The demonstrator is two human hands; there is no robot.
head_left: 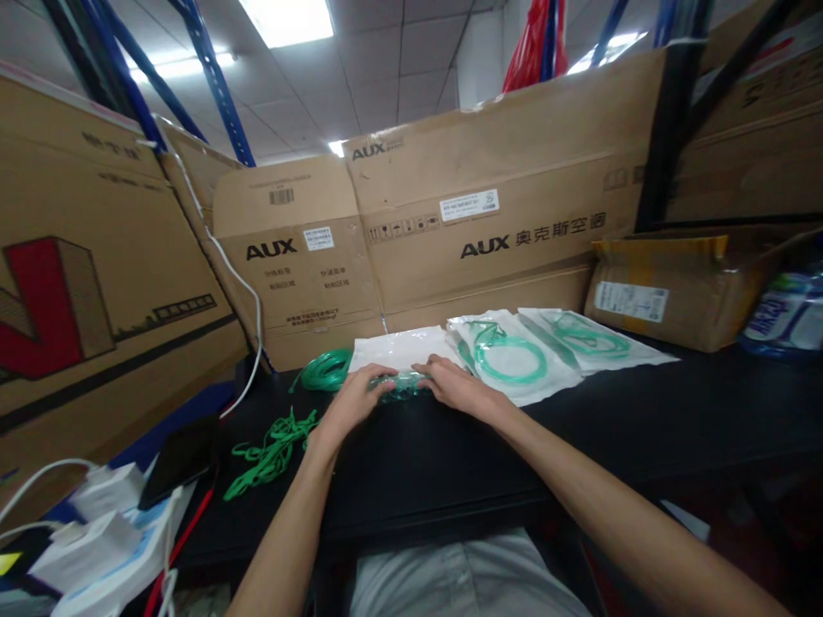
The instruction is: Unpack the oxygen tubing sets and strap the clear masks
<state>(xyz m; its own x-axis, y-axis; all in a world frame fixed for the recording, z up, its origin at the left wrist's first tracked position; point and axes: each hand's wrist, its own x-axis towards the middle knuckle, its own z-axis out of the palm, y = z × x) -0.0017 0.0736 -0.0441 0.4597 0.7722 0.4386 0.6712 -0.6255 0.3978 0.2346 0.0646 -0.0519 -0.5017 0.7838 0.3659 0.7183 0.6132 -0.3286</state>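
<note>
My left hand (356, 397) and my right hand (454, 386) meet at the middle of the black table (675, 411), both closed around a small clear plastic piece with green tint (402, 386). Just behind it lies a flat white pouch (399, 347). A coil of green tubing (327, 370) rests beside my left hand. Two sealed pouches with green tubing (514, 356) (591, 341) lie to the right of my right hand.
Loose green elastic straps (273, 450) lie at the front left, near a dark phone (180, 458) and white chargers (96, 523). AUX cardboard boxes (489, 223) wall the back and left. A brown parcel (669, 291) and a water bottle pack (788, 313) sit at the right.
</note>
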